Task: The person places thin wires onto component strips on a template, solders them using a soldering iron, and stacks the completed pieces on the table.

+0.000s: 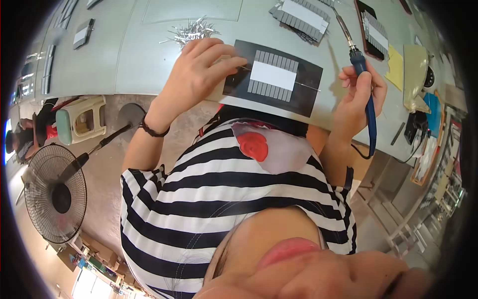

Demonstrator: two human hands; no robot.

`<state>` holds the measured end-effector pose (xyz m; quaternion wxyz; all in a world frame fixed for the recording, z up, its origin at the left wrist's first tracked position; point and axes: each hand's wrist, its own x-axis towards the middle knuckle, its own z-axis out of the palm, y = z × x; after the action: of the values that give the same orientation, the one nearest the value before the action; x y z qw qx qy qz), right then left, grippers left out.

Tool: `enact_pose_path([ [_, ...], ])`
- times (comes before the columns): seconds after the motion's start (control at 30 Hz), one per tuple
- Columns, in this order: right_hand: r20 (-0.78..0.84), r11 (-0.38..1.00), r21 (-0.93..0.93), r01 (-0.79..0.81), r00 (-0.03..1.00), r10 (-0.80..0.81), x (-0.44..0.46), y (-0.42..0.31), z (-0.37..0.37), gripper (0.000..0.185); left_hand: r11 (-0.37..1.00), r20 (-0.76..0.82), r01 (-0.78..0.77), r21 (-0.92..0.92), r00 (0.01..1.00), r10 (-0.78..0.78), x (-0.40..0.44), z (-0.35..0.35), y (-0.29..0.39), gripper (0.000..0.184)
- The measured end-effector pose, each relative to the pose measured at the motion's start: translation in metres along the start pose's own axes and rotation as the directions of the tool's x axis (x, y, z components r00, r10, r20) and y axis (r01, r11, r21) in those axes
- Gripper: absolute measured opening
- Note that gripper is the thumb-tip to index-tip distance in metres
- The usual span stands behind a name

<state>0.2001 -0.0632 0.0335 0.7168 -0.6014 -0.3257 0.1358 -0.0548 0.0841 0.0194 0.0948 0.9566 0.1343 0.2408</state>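
My right hand [363, 94] grips a blue-handled soldering iron [358, 61], its metal tip pointing up and away over the table. On a dark board [311, 102] in front of me lies a flat piece with a white middle band [273, 75] and rows of grey strips along two edges. A thin metal lead [308, 86] sticks out from its right side. At the board's left part, my left hand [206, 67] has its fingers pinched on what looks like a thin metal strip [245, 68]. Just beyond that hand is a heap of loose shiny strips [195, 33].
A stack of similar grey-and-white pieces [302, 19] lies at the back, another piece [376, 32] on a dark phone-like slab. Yellow paper [395, 67] is at right. The iron's cable [361, 153] hangs near the table edge. A fan [57, 194] and stool [84, 119] stand left.
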Motion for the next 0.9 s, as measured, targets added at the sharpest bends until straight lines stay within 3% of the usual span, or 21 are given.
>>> enact_pose_path([
  [0.07, 0.013, 1.000, -0.009, 0.014, 1.000, -0.014, -0.003, 0.001, 0.002, 0.029, 0.994, -0.071, 0.055, 0.092, 0.996, -0.048, -0.017, -0.001, 0.000, 0.043],
  [0.17, 0.060, 0.998, 0.029, 0.053, 0.997, -0.054, -0.008, 0.007, 0.001, 0.030, 0.969, -0.072, 0.139, 0.202, 0.989, -0.127, -0.032, 0.003, 0.013, 0.042],
  [0.23, 0.178, 0.987, 0.107, 0.123, 0.974, -0.140, -0.012, 0.011, 0.002, 0.030, 0.972, -0.044, 0.131, 0.194, 0.991, -0.124, -0.028, 0.004, 0.013, 0.041],
  [0.37, 0.250, 0.983, 0.174, 0.053, 0.963, -0.096, -0.017, 0.013, 0.003, 0.032, 0.973, 0.037, 0.096, 0.209, 0.994, -0.106, -0.031, 0.008, 0.010, 0.046],
  [0.53, 0.297, 0.970, 0.234, 0.061, 0.946, -0.131, -0.014, 0.022, 0.005, 0.028, 0.956, 0.007, 0.149, 0.252, 0.988, -0.156, -0.047, 0.015, 0.021, 0.052],
  [0.6, 0.344, 0.926, 0.378, 0.007, 0.928, -0.147, -0.009, 0.027, 0.004, 0.022, 0.950, -0.016, 0.179, 0.257, 0.983, -0.181, -0.046, 0.020, 0.025, 0.054],
  [0.7, 0.291, 0.974, 0.218, 0.059, 0.949, -0.123, -0.008, 0.020, 0.017, 0.013, 0.930, -0.061, 0.218, 0.297, 0.976, -0.210, -0.045, 0.026, 0.031, 0.059],
  [0.83, 0.331, 0.975, 0.219, 0.034, 0.937, -0.107, 0.000, 0.021, 0.021, 0.010, 0.932, -0.092, 0.242, 0.269, 0.970, -0.226, -0.046, 0.031, 0.034, 0.062],
  [0.9, 0.442, 0.950, 0.312, -0.026, 0.889, -0.121, 0.005, 0.025, 0.017, 0.012, 0.932, -0.093, 0.246, 0.265, 0.969, -0.229, -0.046, 0.032, 0.033, 0.062],
])
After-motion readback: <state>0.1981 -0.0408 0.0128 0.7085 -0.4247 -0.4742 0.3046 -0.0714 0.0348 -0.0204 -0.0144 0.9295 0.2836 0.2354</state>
